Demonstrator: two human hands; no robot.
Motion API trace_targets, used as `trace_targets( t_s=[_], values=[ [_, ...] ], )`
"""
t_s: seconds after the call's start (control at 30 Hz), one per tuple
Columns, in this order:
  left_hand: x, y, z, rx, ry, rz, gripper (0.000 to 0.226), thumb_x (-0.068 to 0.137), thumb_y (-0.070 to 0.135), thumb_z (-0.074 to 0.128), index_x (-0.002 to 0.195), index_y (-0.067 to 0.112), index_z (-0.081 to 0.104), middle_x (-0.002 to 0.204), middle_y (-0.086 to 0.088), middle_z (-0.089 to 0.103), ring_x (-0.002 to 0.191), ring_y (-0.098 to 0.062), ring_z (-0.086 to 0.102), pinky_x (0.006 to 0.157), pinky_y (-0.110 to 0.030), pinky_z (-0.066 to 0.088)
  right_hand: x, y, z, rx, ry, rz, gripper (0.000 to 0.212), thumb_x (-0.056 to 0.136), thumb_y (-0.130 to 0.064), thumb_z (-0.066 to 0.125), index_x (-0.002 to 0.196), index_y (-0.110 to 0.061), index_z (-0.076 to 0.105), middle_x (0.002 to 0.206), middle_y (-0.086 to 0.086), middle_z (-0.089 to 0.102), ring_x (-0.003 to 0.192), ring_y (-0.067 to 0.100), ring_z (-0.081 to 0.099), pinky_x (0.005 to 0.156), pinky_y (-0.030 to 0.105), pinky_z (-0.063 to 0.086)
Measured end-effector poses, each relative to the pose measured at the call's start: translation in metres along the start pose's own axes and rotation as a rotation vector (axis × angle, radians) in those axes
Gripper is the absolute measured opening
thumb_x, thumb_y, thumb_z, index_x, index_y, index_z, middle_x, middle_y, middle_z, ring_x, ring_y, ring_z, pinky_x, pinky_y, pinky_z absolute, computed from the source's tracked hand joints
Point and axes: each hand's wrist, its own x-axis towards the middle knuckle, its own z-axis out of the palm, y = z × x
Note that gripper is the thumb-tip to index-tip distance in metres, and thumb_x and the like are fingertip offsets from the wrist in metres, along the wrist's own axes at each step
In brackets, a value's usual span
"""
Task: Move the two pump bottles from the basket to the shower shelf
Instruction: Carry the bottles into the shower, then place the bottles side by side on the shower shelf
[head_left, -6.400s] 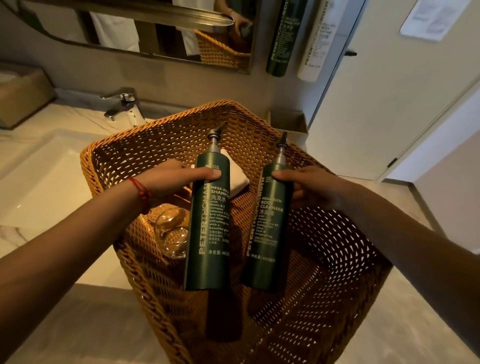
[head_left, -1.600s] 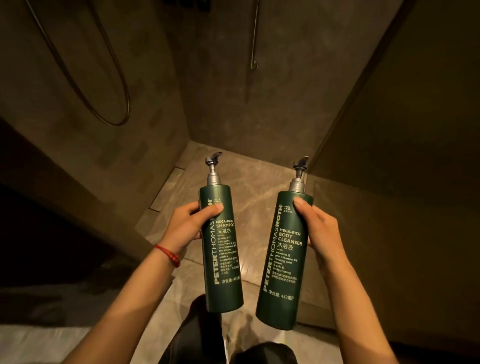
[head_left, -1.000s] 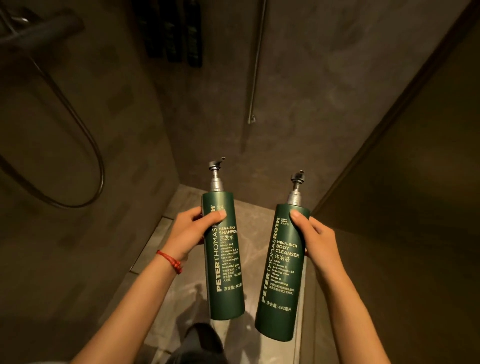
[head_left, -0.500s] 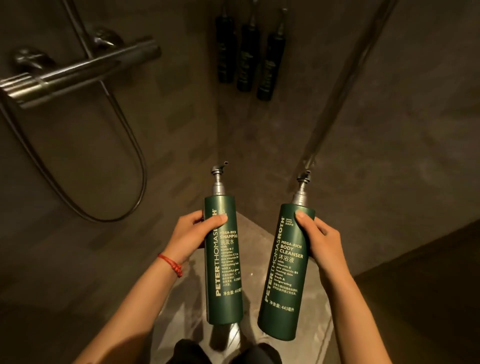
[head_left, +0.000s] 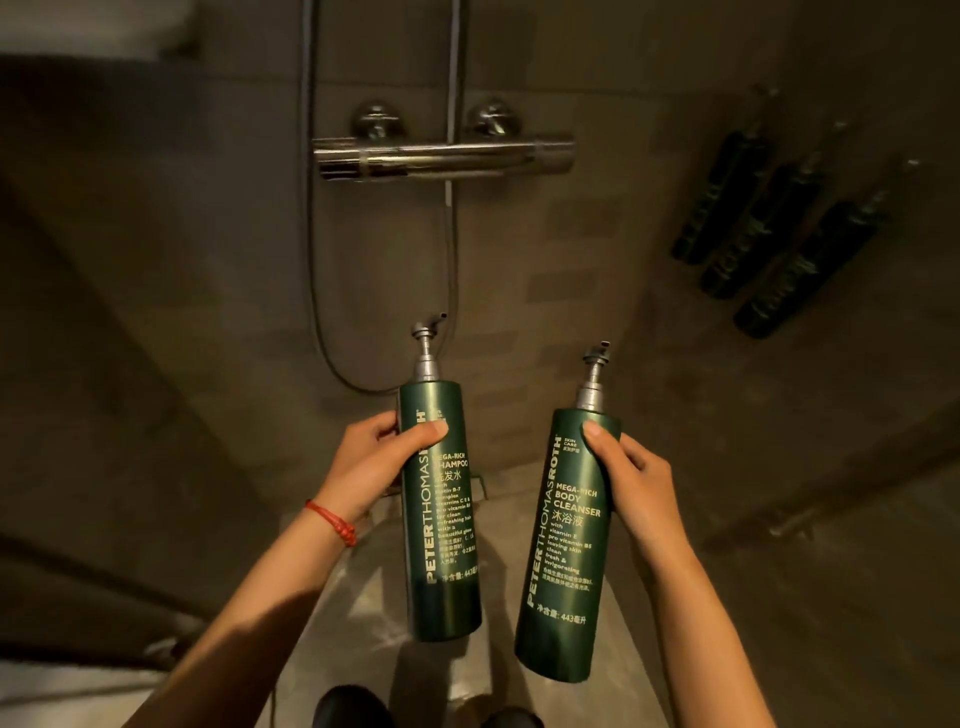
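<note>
I hold two tall dark green pump bottles upright in front of me inside a dim shower stall. My left hand (head_left: 374, 470) grips the shampoo bottle (head_left: 441, 551) near its top, a red cord around that wrist. My right hand (head_left: 631, 480) grips the body cleanser bottle (head_left: 563, 582), which tilts slightly to the right. Both bottles hang in the air above the shower floor, apart from each other. The chrome mixer bar (head_left: 441, 156) on the wall straight ahead sits well above the pump heads.
Three dark bottles (head_left: 769, 228) hang in a row on the right wall. A shower hose (head_left: 311, 234) loops down the tiled wall below the mixer bar. A floor drain edge (head_left: 480, 488) shows between the bottles. My shoes (head_left: 353, 709) are at the bottom edge.
My view has swung left: the mixer bar moved from upper left to centre and the three wall bottles shifted to the right. Both hands keep their grip on the bottles.
</note>
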Motion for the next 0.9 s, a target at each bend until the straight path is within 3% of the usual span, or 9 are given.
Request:
trace_targets(
  t_s=[0.3,0.47,0.77,0.9],
  values=[
    [-0.038,0.012,-0.064,-0.026,0.347,0.062,0.006,0.071,0.021,0.07,0.075,0.017,0.067,0.054,0.013,0.069,0.052,0.0,0.063,0.044,-0.012,0.046,0.031,-0.02,0.079,-0.003,-0.376,-0.035,0.013,0.078,-0.028,0.064,0.072,-0.018,0.067,0.05,-0.013,0.067,0.048,-0.003,0.06,0.044,0.01,0.043],
    [-0.053,0.023,-0.101,-0.044,0.498,0.098,0.01,0.07,0.023,0.07,0.078,0.017,0.067,0.057,0.009,0.069,0.054,0.0,0.064,0.046,-0.012,0.047,0.033,-0.034,0.13,-0.006,-0.525,-0.111,0.013,0.08,-0.025,0.064,0.068,-0.019,0.067,0.05,-0.013,0.065,0.049,-0.003,0.058,0.046,0.009,0.043],
    [-0.045,0.07,-0.164,-0.01,0.547,0.258,0.016,0.067,0.025,0.072,0.081,0.021,0.065,0.077,0.003,0.068,0.06,0.001,0.065,0.05,-0.01,0.048,0.031,-0.091,0.209,0.038,-0.615,-0.319,0.012,0.081,-0.023,0.062,0.072,-0.018,0.067,0.062,-0.007,0.066,0.053,0.0,0.06,0.05,0.01,0.046],
    [-0.037,0.1,-0.188,0.053,0.554,0.4,0.014,0.068,0.021,0.072,0.08,0.021,0.065,0.079,0.001,0.068,0.061,0.003,0.063,0.053,-0.009,0.047,0.03,-0.122,0.236,0.076,-0.631,-0.452,0.01,0.078,-0.024,0.063,0.072,-0.017,0.067,0.055,-0.011,0.067,0.054,-0.001,0.06,0.051,0.01,0.046]
  ],
)
